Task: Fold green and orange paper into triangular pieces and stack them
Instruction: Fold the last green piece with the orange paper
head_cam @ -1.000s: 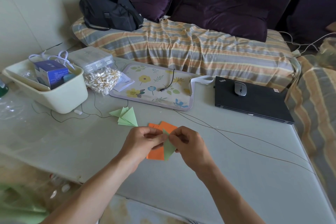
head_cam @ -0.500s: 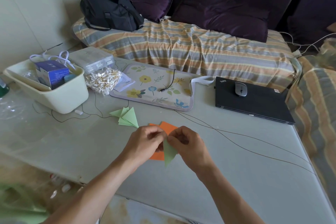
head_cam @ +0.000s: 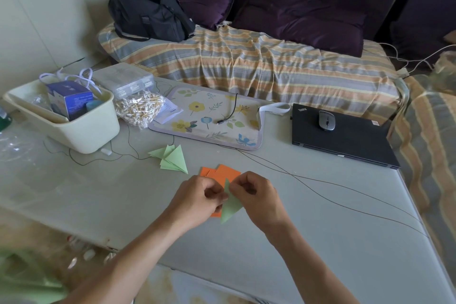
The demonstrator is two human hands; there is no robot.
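Btwn both hands' fingers: green paper

Two bare arms reaching forward from the bottom, coming close together in the middle. Left hand with fingers curled in, pinching at the tips. Right hand just beside it, fingers curled too, thumb and finger pinched. Fingertips of both almost touching. Backs of both facing up.

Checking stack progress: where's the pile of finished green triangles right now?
In the head view, the finished green triangles lie on the table, up and left of the hands, between the cream bin and the orange paper.
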